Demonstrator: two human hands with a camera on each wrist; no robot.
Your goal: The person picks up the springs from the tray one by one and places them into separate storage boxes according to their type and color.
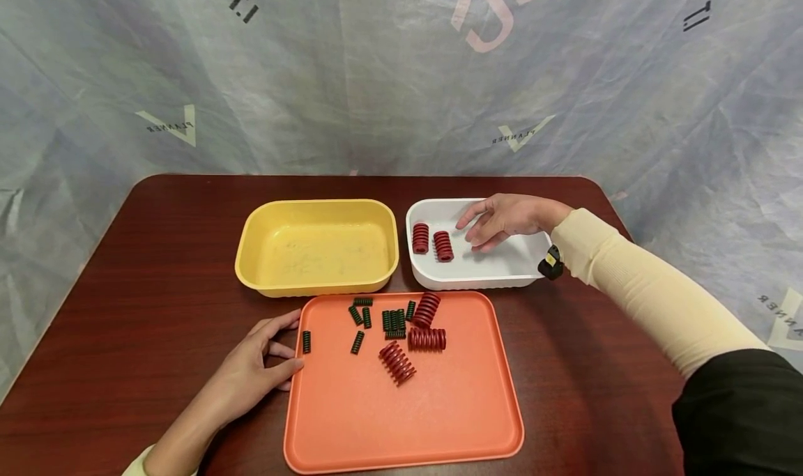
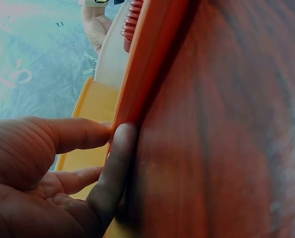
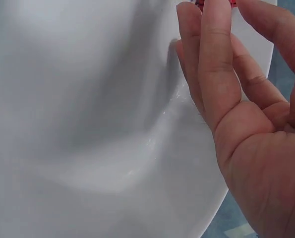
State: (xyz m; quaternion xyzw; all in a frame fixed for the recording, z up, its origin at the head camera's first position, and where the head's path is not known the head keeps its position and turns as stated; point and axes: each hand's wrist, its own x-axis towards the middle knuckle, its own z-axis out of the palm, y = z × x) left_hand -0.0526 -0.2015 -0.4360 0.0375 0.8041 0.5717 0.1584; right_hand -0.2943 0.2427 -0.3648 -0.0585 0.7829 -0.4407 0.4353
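My left hand [image 1: 254, 364] is at the left edge of the orange tray [image 1: 401, 427], its thumb and fingers pinching the rim, as the left wrist view also shows. Several small green springs [image 1: 357, 342] and three larger red springs [image 1: 397, 363] lie on that tray, mostly toward its back. Over the white bin [image 1: 477, 281] hovers my right hand [image 1: 505, 218], fingers spread and holding nothing. Two red springs [image 1: 442, 246] stand in the bin's left part, just left of the right fingertips. One green spring [image 1: 306, 342] sits by the tray's left rim, near the left hand.
A yellow bin [image 1: 316, 284] stands left of the white one, behind the tray. All rest on a dark reddish wooden table [image 1: 157, 267]. Grey printed sheeting [image 1: 351, 79] hangs behind the table. A black wrist device [image 1: 551, 263] hangs at the right cuff, beside the white bin's rim.
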